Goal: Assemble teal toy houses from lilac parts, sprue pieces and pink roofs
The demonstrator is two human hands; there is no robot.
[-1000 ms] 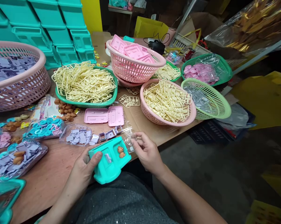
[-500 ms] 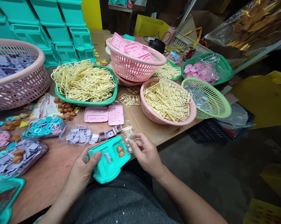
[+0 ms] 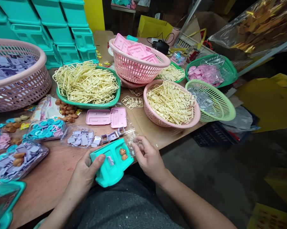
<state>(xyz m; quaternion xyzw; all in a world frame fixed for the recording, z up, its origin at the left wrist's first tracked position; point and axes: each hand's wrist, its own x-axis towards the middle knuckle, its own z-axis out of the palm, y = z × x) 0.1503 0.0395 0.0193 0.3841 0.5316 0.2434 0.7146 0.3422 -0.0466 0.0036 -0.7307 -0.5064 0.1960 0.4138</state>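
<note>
I am gripping the teal toy housing (image 3: 112,165) with my left hand (image 3: 86,173), thumb pressing on its top face and the other fingers wrapping beneath, holding it at the near edge of the table (image 3: 52,178) just above my lap. A small brown bear figure (image 3: 122,154) is sitting in the housing's upper face beside a little lilac piece (image 3: 110,160). My right hand (image 3: 149,157) is working just beside the housing's right corner, its fingertips (image 3: 134,145) pinching together on a small clear plastic part (image 3: 132,149) whose shape I cannot make out. Just beyond, a pink hinged panel (image 3: 106,117) is lying flat, and a pink basket (image 3: 172,106) of cream sprues is sitting farther right.
</note>
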